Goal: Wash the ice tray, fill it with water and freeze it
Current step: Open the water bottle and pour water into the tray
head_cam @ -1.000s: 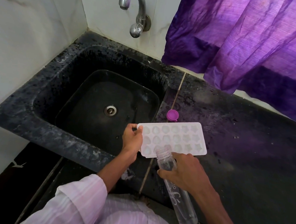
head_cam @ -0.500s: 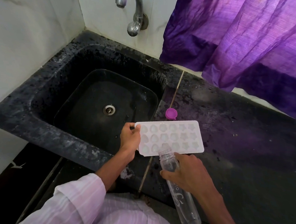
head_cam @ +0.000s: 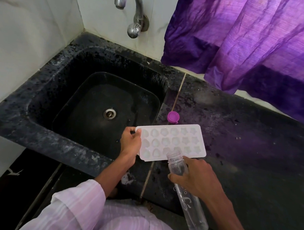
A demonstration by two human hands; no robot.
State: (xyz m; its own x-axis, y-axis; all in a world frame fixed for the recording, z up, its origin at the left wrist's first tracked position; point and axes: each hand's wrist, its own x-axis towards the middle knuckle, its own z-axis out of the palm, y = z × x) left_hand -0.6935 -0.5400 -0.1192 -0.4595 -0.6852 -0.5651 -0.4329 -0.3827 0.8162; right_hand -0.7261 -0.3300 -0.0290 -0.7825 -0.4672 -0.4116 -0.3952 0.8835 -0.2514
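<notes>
White plastic ice tray [head_cam: 171, 142], moulded with rows of small shaped cavities, some of them stars, lies level at the near edge of the black stone bench [head_cam: 252, 156]. Its left end juts out over the black sink [head_cam: 42, 90]. Whether it rests on the bench or is held just above it cannot be told.

The left hand [head_cam: 130, 143] grips that overhanging short end, thumb on the top rim and fingers curled beneath. The right hand [head_cam: 195, 178] is wrapped round the upper body of a clear plastic bottle [head_cam: 189, 211]. The bottle is tipped forward so its open threaded mouth sits over the middle of the tray's nearest row. A small purple bottle cap [head_cam: 173, 117] stands on the bench just beyond the tray's far edge.

The step in hand looks like filling the cavities from the bottle. To do it well, the tray should stay flat, with the left hand only steadying it, since a dip at the overhanging end would send water into the sink. Raising the bottle's base slowly would give a thin stream into one cavity at a time, with the mouth low and moving along each row. The cavities look shallow, so stopping short of the rim seems wise, as the tray has yet to be carried to a freezer. How much water is in the bottle or the cavities is too hard to make out.
</notes>
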